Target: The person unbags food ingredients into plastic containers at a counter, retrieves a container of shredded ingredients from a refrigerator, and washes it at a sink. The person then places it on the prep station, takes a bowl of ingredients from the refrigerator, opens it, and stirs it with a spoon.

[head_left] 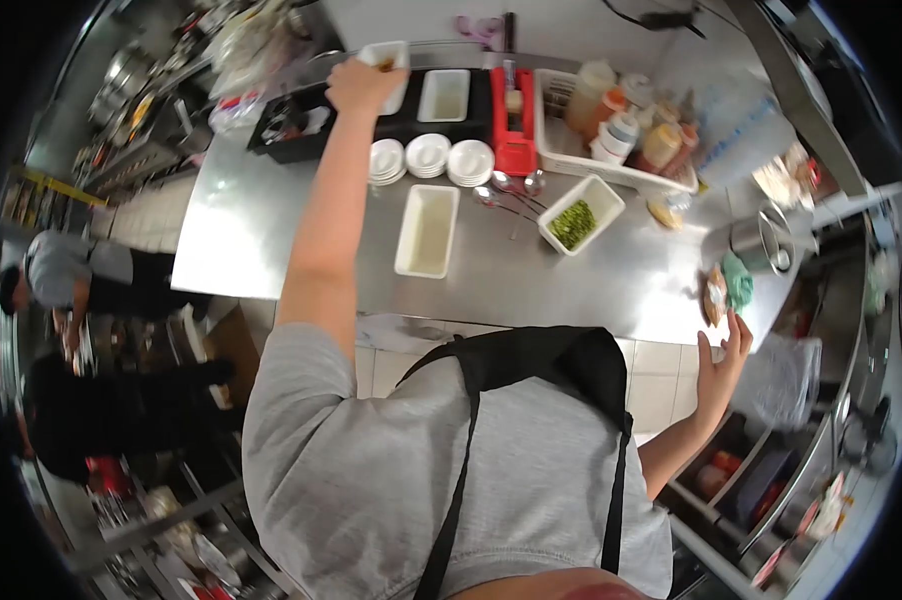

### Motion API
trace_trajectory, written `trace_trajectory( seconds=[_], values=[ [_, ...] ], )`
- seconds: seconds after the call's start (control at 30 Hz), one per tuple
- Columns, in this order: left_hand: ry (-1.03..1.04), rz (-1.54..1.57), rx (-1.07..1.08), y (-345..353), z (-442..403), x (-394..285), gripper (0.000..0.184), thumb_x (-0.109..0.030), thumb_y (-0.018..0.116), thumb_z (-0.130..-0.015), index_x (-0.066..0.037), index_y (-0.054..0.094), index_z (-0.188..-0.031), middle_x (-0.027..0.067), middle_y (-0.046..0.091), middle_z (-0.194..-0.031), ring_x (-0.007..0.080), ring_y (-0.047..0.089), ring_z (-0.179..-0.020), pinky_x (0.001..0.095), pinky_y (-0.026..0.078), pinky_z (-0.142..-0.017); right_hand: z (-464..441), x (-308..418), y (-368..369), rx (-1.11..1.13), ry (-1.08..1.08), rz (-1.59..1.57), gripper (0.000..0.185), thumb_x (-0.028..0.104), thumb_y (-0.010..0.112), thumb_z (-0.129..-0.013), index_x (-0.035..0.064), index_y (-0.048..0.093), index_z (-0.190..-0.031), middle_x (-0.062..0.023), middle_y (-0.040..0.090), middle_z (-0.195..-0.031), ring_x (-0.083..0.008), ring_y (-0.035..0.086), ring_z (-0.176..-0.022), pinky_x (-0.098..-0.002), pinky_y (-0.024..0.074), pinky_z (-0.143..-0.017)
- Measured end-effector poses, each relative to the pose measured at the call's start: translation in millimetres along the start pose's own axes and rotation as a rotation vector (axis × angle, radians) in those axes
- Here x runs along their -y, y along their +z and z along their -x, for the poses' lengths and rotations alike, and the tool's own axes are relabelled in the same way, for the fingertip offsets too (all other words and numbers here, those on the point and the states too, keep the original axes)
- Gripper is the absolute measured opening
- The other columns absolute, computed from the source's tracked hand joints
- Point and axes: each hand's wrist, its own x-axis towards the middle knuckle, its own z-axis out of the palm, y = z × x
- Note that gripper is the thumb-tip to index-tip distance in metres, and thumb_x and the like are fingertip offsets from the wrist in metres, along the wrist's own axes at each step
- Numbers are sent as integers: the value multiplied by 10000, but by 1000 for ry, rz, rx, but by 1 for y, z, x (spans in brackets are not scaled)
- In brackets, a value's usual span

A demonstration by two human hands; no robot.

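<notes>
Now — left hand (364, 86) on white tub (395, 98) — right hand (725, 358) near green bag (738, 281)

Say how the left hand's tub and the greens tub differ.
The left hand is at the first tub; no hand touches the greens tub. The first tub shows something brown, the greens tub green pieces. The first tub sits farther back than the greens tub. Both look white and rectangular.

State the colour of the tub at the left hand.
The tub is white, in the head view.
</notes>
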Motion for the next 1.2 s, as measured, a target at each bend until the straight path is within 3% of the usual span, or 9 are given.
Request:
trace_trajectory(
  seconds=[0.33,0.47,0.6,0.67,0.8,0.83,0.93,1.1,1.2],
  values=[
    [-255,-102,208,110,-12,10,1053,-793,587,-570,24,482,-1226,219,450,-1284,388,418,-1198,527,337,-962,8,-62,-50,-183,229,77,364,117,690,-778,35,586,-1117,-115,570,-1043,-245,571,-939,-319,464,-769],
    [-36,-61,72,75,16,-14,929,-737,554,-671,-15,463,-1248,226,398,-1313,387,362,-1222,532,305,-976,-29,-88,-9,-26,241,-7,351,93,699,-736,52,614,-1075,-112,590,-980,-288,580,-879,-337,471,-748],
    [710,278,-228,14,93,-60,580,-424,658,-781,-52,526,-1206,182,476,-1250,325,400,-1204,473,300,-993,-60,-121,58,-130,227,111,393,157,736,-686,27,620,-1039,-148,577,-949,-341,572,-840,-383,463,-755],
    [739,527,-196,-15,151,-94,391,-257,673,-801,-54,575,-1120,145,524,-1198,293,449,-1166,426,310,-998,-73,-134,71,-76,252,137,361,157,727,-685,11,624,-999,-159,584,-918,-328,577,-841,-379,462,-754],
    [644,1105,346,-28,252,-145,217,-92,620,-826,-50,606,-1039,107,569,-1086,201,541,-1023,305,426,-855,-87,-87,66,52,240,-52,274,134,687,-690,-13,626,-913,-126,607,-782,-254,598,-741,-340,471,-669],
    [838,934,363,-27,265,-153,206,-66,596,-835,-40,599,-1039,94,586,-1057,159,565,-956,274,458,-775,-89,-72,65,151,270,-202,271,144,691,-697,-24,619,-897,-104,601,-749,-208,582,-697,-317,462,-634],
    [422,1200,1100,16,316,-183,219,-122,510,-919,9,569,-1084,76,623,-959,139,605,-824,250,498,-741,-88,-38,78,334,289,-451,255,167,693,-724,-43,602,-836,-48,578,-684,-106,527,-622,-255,436,-570],
    [96,1404,1233,48,324,-197,246,-145,541,-911,22,569,-1090,72,636,-905,112,608,-787,245,516,-693,-74,-3,88,511,241,-960,260,96,633,-777,-49,566,-982,-58,606,-817,-108,555,-685,-239,461,-654],
    [181,1311,1126,42,320,-196,185,-124,583,-874,3,601,-1006,57,644,-837,114,618,-739,248,508,-635,-77,-13,87,644,199,-1128,298,17,575,-801,-42,527,-1089,-65,604,-946,-119,578,-814,-244,468,-757]
  ],
)
